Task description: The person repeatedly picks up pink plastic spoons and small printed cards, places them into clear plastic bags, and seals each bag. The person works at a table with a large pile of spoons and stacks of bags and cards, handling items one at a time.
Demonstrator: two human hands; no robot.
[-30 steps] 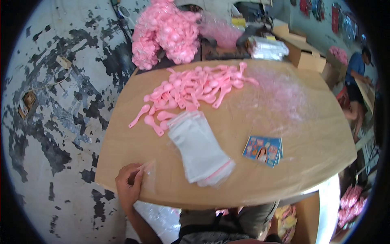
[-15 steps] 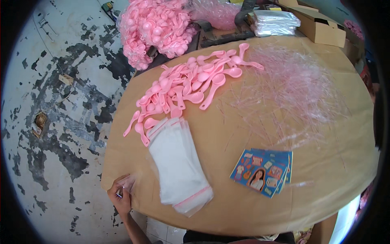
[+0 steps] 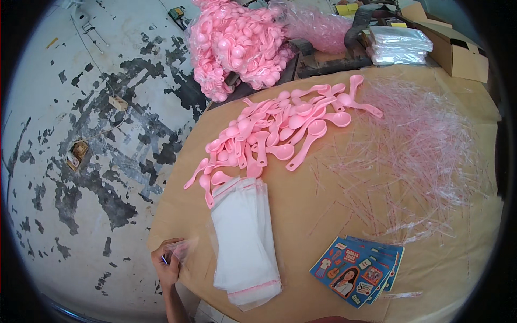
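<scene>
My left hand (image 3: pixel 165 262) is at the table's near left edge, its fingers curled round a crumpled piece of clear plastic (image 3: pixel 181 251). A small dark and whitish thing (image 3: pixel 164 260) also shows between the fingers; its kind is unclear. Right of this hand lies a stack of clear plastic bags with pink-marked ends (image 3: pixel 243 242). Pink plastic spoons (image 3: pixel 280 126) are heaped just beyond the stack. Farther right, a fanned pile of blue printed cards (image 3: pixel 355 272) rests on the brown table covering (image 3: pixel 301 215). My right hand is out of view.
Thin clear strips with pink marks (image 3: pixel 425 145) spread over the table's right side. At the back are bulging bags of pink spoons (image 3: pixel 237 46), a stack of clear packets (image 3: pixel 398 44) and an open cardboard box (image 3: pixel 466 56). Left of the table is a paint-worn floor (image 3: pixel 116 177).
The view has turned, so the table and everything on it sit lower and farther right in the picture. My left hand stays by the table edge with the clear plastic.
</scene>
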